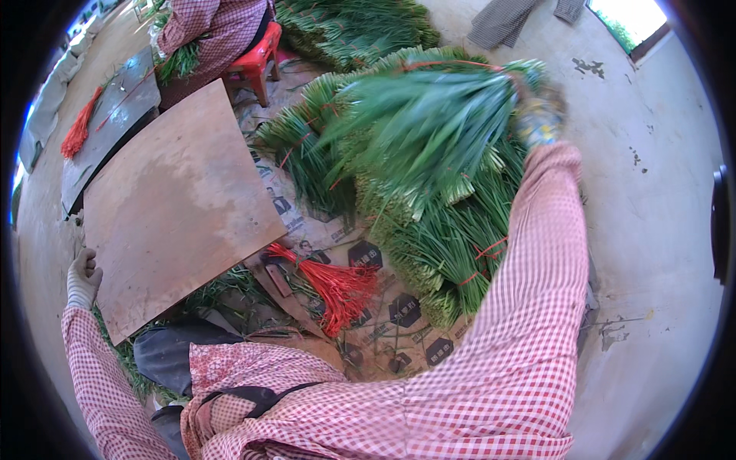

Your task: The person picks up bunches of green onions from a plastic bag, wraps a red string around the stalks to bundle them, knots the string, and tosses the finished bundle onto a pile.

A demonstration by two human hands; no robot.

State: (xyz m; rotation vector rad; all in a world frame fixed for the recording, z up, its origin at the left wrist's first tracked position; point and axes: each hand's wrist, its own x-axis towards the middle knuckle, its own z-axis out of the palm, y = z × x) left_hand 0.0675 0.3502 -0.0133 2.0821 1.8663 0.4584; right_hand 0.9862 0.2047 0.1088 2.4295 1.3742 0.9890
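My right hand (pixel 541 115), in a patterned glove and smeared by motion, grips a bundle of chives (pixel 437 115) by its end at the upper right. The long green leaves fan out to the left, and a red tie shows across the bundle. It hangs over a large pile of tied chive bundles (pixel 441 238). At the far left, my left hand (pixel 84 277), in a pale glove, has its fingers curled in with nothing visible in them. It is beside the left edge of a brown wooden board (pixel 180 199).
Red tying strands (pixel 337 287) lie on the printed sheet below the pile. Behind the board, a grey board (pixel 115 123) bears more red strands (pixel 79 126). A person (pixel 207 38) sits by a red stool (pixel 261 61) holding greens. A pale wall (pixel 644 192) bounds the right.
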